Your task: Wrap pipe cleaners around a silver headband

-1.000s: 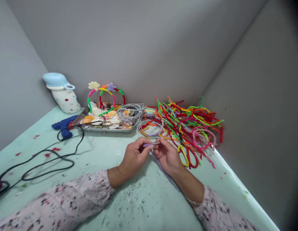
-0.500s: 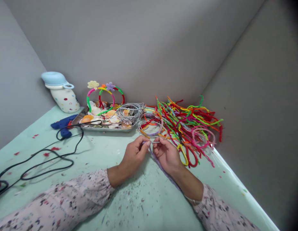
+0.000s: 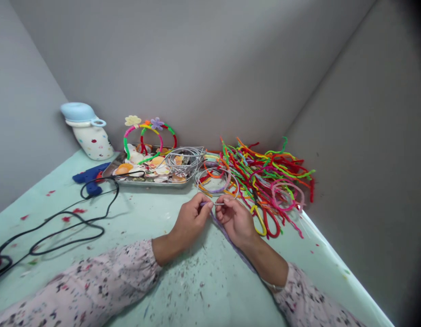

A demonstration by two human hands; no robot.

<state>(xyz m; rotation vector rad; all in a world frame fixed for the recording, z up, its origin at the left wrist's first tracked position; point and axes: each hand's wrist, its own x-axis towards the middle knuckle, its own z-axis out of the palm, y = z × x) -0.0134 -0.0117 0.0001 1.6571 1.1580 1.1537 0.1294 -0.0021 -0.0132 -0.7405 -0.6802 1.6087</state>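
Near the middle of the table my left hand (image 3: 193, 218) pinches a grey wire together with the end of a purple pipe cleaner (image 3: 231, 241). The rest of the pipe cleaner trails down to the right, passing by my right wrist. Facing it, my right hand (image 3: 238, 220) holds the same wire (image 3: 218, 204) between thumb and forefinger, its other fingers curled. A short stretch of wire shows between the two hands. Just beyond my fingertips lies a loose ring of wire (image 3: 198, 181) on the table.
Behind stands a metal tray (image 3: 152, 184) with felt pieces, a grey wire coil (image 3: 186, 159) and two colourful hoops. Pipe cleaners (image 3: 265, 168) and scissors (image 3: 272, 225) lie right. A blue glue gun (image 3: 91, 178), its black cable (image 3: 77, 220) and a bottle (image 3: 93, 141) are left.
Both hands have stayed almost in place, with fingertips slightly closer together. Less of the wire shows between them.
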